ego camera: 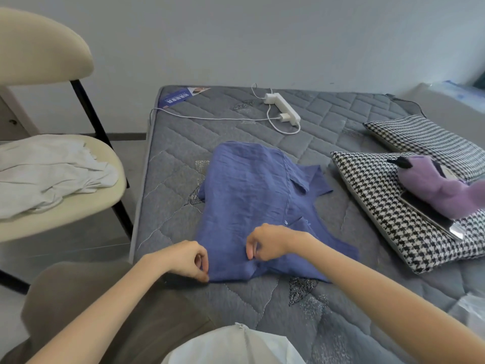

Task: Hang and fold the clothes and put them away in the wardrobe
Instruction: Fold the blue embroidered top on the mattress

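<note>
We have the blue shirt (252, 200) spread on the bed (341, 122), lying toward its near-left corner, with a collar and sleeve flap sticking out toward the right edge. Our left hand (187, 260) pinches the shirt's near-left corner, thumb and fingers closed on the cloth right by the bed's left edge. Our right hand (265, 244) pinches a bit of fabric further along the near hem, its fingers curled in on the cloth too.

We judge this to be the start of a fold. The risks from here:

- The fabric is thin and wrinkled, so if we lift with one hand higher than the other, the fold line may go crooked and the layers underneath may bunch.
- The sleeve on the right lies loose and may trail out of the fold unless we tuck it in.
- Our left pinch sits close to the bed's edge, so slack cloth could slip off toward the chair (65, 222), where a white garment (49, 172) waits.
- A long sweep toward the far edge could catch the power strip (282, 107) and its cable.
</note>
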`<act>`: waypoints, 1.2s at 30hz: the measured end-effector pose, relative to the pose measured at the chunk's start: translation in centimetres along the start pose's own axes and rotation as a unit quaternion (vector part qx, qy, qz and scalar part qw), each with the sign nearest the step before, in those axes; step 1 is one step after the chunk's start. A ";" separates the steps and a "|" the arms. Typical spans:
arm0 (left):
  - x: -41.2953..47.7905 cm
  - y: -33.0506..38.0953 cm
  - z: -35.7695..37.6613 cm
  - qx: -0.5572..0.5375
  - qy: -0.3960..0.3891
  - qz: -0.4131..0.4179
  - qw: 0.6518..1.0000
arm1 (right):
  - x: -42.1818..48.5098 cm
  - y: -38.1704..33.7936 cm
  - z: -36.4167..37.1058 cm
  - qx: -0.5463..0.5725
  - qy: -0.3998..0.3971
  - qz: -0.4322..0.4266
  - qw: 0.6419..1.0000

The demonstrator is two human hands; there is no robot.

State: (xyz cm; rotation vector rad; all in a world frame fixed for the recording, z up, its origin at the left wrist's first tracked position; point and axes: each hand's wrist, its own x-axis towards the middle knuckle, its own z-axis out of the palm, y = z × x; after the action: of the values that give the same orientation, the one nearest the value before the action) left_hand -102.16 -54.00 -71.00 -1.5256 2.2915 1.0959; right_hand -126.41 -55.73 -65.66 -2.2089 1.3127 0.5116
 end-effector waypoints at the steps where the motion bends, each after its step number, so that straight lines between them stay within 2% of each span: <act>1: 0.3 -0.1 0.0 -0.029 0.037 -0.014 0.999 | 0.2 0.2 -0.6 -0.007 0.041 0.012 0.999; 4: 1.6 -0.7 -0.3 -0.087 0.177 -0.079 0.977 | 1.8 0.9 -2.9 -0.035 0.155 0.022 0.987; 6: 2.4 -1.0 -0.6 -0.141 0.215 -0.129 0.958 | 3.4 1.4 -5.1 -0.039 0.206 0.018 0.978; 9: 3.7 -1.3 -0.9 -0.202 0.171 -0.182 0.947 | 6.4 1.9 -8.4 -0.044 0.262 0.018 0.964; 11: 4.5 -1.2 -0.9 -0.215 0.157 -0.177 0.947 | 8.7 1.9 -10.2 -0.063 0.272 0.022 0.960; 18: 5.8 -1.0 -1.7 -0.232 0.119 -0.169 0.951 | 16.2 1.7 -13.8 -0.171 0.201 0.021 0.964; 25: 6.3 -1.1 -2.9 -0.238 0.050 -0.180 0.953 | 19.7 2.8 -15.2 -0.279 0.177 0.025 0.943; 32: 5.9 -0.2 -3.0 -0.266 -0.014 -0.162 0.950 | 19.9 3.9 -16.7 -0.338 0.212 -0.040 0.916; 36: 5.6 0.6 -3.6 -0.282 -0.029 -0.149 0.947 | 19.4 4.6 -17.3 -0.317 0.214 -0.081 0.920</act>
State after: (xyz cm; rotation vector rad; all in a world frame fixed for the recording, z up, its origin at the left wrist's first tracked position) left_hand -104.37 -60.31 -71.06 -1.9108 1.6992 1.7643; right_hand -120.57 -81.39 -63.75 -3.0802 1.2687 0.4465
